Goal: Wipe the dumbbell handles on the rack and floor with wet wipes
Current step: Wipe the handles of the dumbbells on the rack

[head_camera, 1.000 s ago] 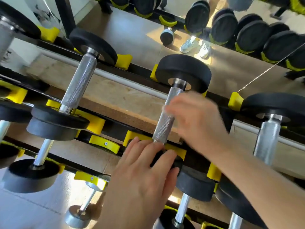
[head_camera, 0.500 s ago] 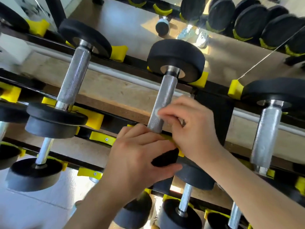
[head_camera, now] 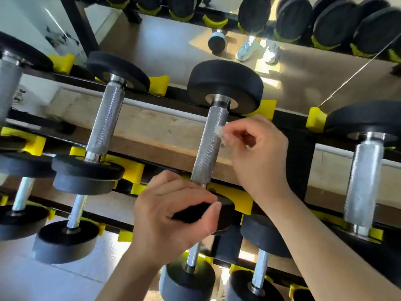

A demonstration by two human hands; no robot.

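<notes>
The right hand (head_camera: 258,153) is pinching a wet wipe (head_camera: 219,131) onto the handle (head_camera: 209,148) mid-rack (head_camera: 178,94), the left hand (head_camera: 173,216) clamping its near head (head_camera: 226,210) — the other handles (head_camera: 106,120) (probably many) are waiting.

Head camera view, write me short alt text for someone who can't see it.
A person's right hand holds a wet wipe against the knurled handle of a black dumbbell on a rack, while the left hand grips that dumbbell's near weight head. More dumbbells rest in yellow cradles on either side.

Left hand (head_camera: 173,216) hides most of the middle dumbbell's near head (head_camera: 227,213). Wet wipe (head_camera: 218,131) in right hand (head_camera: 260,157) blurred, extent indeterminate.
</notes>
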